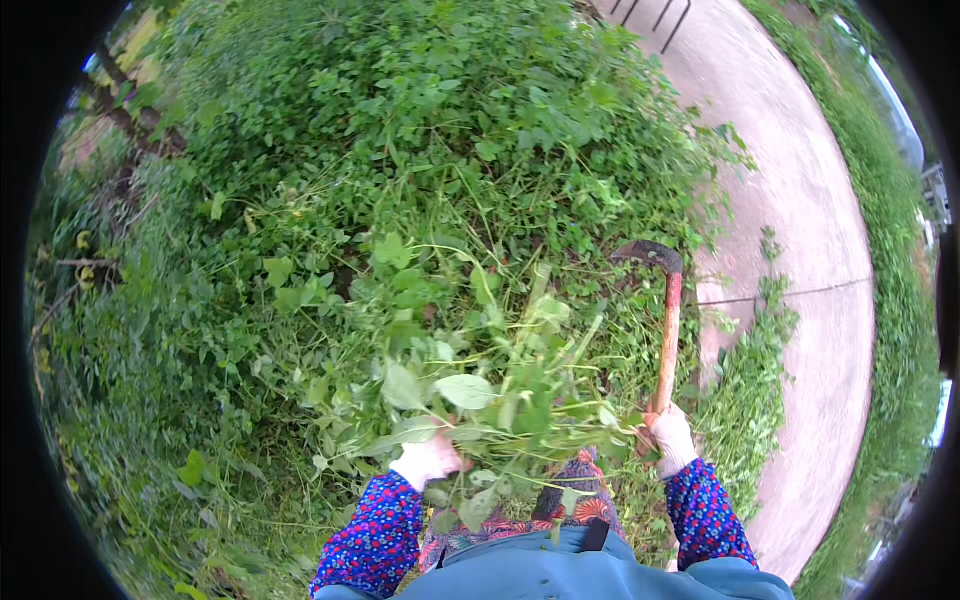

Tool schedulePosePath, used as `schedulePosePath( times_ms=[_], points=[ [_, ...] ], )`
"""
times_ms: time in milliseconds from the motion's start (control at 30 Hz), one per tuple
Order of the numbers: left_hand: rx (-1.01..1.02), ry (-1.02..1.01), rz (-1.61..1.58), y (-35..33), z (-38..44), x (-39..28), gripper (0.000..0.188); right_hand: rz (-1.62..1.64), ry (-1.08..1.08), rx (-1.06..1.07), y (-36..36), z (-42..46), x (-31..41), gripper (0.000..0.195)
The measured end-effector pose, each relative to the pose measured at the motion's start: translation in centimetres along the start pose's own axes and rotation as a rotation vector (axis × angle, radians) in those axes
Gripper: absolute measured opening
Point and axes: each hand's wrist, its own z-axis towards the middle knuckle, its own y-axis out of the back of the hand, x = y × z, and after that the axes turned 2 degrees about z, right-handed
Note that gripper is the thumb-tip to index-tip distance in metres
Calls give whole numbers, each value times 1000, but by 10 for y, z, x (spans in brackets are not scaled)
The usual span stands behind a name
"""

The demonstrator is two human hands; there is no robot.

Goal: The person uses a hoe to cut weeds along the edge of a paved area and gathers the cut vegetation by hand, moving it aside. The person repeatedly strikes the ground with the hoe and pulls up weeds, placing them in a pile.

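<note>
My right hand (667,435), in a pale glove, is closed round the wooden handle of a sickle (670,337). The sickle stands upright in view, its dark curved blade pointing left over the plants; red colour marks the handle's top. My left hand (431,457), also in a pale glove, is at the left end of a loose bundle of leafy green stems (517,405). The bundle spans the gap between both hands and hides part of my left fingers. Stem ends reach my right hand; whether it grips them too, I cannot tell.
Dense weeds (450,135) cover the ground ahead and left. A pale concrete path (795,225) curves along the right, with cut greenery (746,405) on its near edge. Dark metal bars (675,26) stand at the top. Branches (127,112) show at upper left.
</note>
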Motion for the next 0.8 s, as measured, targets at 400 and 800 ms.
schedulePosePath(
  times_ms=[400, 800],
  points=[
    [71, 517, 478, -4, -88, 115, 32, 441, -616, -178, 0, -92, -153, 8],
    [-82, 604, 165, 1, 55, -103, 48, 562, -787, 324, 54, -110, -243, 13]
  ],
)
